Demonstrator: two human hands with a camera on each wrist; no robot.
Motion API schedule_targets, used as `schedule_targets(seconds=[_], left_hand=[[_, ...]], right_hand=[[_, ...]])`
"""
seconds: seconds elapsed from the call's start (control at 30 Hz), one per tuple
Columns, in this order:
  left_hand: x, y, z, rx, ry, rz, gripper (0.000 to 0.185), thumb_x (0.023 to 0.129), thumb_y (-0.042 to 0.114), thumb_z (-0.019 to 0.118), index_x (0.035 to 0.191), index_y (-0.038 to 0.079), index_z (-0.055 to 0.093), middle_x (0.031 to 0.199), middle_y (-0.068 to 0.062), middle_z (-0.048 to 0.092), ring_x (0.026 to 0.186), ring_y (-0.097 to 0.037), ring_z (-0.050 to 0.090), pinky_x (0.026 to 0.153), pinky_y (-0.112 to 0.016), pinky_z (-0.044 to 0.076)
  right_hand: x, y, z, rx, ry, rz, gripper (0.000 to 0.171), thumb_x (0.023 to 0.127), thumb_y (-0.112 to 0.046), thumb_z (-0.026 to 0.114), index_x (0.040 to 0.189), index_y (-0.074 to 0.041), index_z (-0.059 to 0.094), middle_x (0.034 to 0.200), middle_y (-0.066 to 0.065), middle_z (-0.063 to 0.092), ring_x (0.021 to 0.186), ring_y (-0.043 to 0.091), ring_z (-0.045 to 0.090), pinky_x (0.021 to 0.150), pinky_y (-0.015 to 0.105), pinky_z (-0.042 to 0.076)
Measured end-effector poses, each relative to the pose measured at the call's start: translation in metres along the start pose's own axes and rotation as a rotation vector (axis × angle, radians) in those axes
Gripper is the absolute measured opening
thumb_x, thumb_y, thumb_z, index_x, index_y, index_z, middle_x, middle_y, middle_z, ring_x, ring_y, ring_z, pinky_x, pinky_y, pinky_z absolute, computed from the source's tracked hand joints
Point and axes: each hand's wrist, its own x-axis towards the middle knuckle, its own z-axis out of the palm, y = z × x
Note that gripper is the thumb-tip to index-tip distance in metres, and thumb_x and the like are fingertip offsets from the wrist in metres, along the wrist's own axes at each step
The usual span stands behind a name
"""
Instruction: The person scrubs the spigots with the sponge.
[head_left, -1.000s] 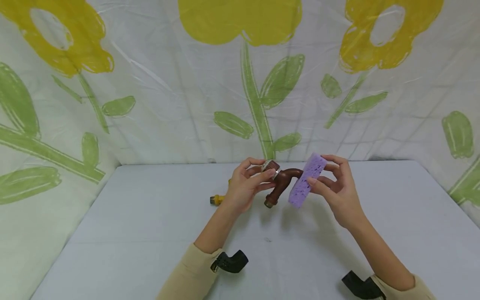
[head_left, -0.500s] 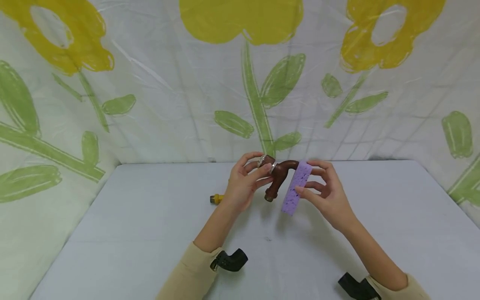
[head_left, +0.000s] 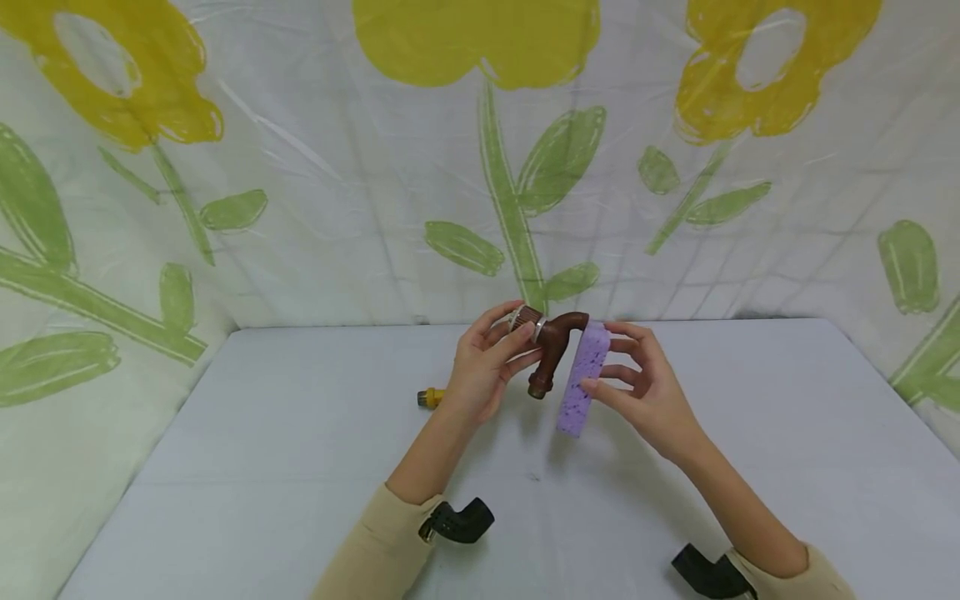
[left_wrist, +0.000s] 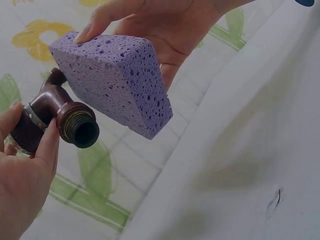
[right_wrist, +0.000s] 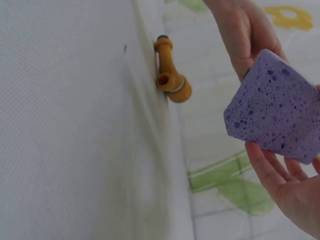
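My left hand [head_left: 480,371] grips a brown tap fitting [head_left: 553,346] by its ringed end, spout pointing down, above the table's middle. In the left wrist view the brown tap fitting [left_wrist: 60,116] shows its threaded opening. My right hand [head_left: 645,392] pinches a purple sponge [head_left: 579,379] between thumb and fingers, held upright against the right side of the tap's bend. The purple sponge [left_wrist: 112,82] fills the upper left of the left wrist view, and the same sponge [right_wrist: 277,107] sits at the right of the right wrist view.
A yellow tap fitting [head_left: 429,397] lies on the white table [head_left: 262,433] just left of my left wrist; the yellow fitting [right_wrist: 170,77] shows clearly in the right wrist view. A flowered plastic sheet [head_left: 337,183] walls the back and sides.
Both hands have drifted slightly left. The sponge has swung from a slant to nearly upright and come in against the tap, whose spout now points more straight down.
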Motion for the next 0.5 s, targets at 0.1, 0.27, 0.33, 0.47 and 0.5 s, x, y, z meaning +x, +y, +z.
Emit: schedule_targets(seconds=[0.1,0.27,0.33,0.47,0.5], left_hand=[[0.0004,-0.0010,-0.0005,-0.004,-0.002,0.001,0.038,0.103,-0.011,0.055,0.141,-0.004,0.057,0.103,-0.003,0.066,0.085,-0.013,0.075,0.081,-0.029,0.065],[-0.0003,-0.0012,-0.0003,0.010,-0.014,-0.006,0.041,0.103,-0.012,0.055,0.144,-0.008,0.053,0.102,-0.002,0.066,0.085,-0.012,0.075,0.081,-0.028,0.065],[-0.0006,-0.0009,0.0000,0.019,-0.018,-0.007,0.041,0.103,-0.012,0.055,0.143,-0.008,0.053,0.102,-0.002,0.065,0.085,-0.012,0.074,0.081,-0.028,0.065],[-0.0016,0.0001,0.0002,0.031,-0.029,-0.009,0.037,0.103,-0.011,0.055,0.139,-0.005,0.058,0.101,-0.002,0.068,0.083,-0.012,0.074,0.080,-0.030,0.065],[-0.0016,0.0002,0.0001,0.033,-0.033,-0.011,0.035,0.104,-0.011,0.055,0.138,-0.004,0.059,0.100,-0.001,0.068,0.083,-0.012,0.074,0.080,-0.030,0.066]], right_hand=[[-0.0007,-0.0005,0.0016,-0.017,-0.012,0.021,0.068,0.092,0.013,0.071,0.150,-0.006,0.041,0.130,0.011,0.052,0.101,0.014,0.070,0.083,0.025,0.064],[-0.0022,-0.0013,0.0040,-0.075,-0.045,0.039,0.072,0.093,0.009,0.073,0.154,-0.001,0.037,0.131,0.011,0.053,0.103,0.012,0.070,0.085,0.025,0.063],[-0.0025,-0.0017,0.0041,-0.081,-0.048,0.032,0.071,0.093,0.009,0.073,0.154,0.000,0.038,0.130,0.009,0.054,0.103,0.012,0.070,0.085,0.025,0.063],[-0.0018,-0.0022,0.0025,-0.063,-0.037,0.013,0.069,0.092,0.011,0.073,0.152,0.002,0.041,0.128,0.007,0.056,0.101,0.012,0.071,0.084,0.024,0.063],[-0.0016,-0.0021,0.0017,-0.064,-0.036,0.011,0.069,0.092,0.011,0.073,0.152,0.002,0.041,0.128,0.007,0.056,0.101,0.012,0.071,0.084,0.024,0.063]])
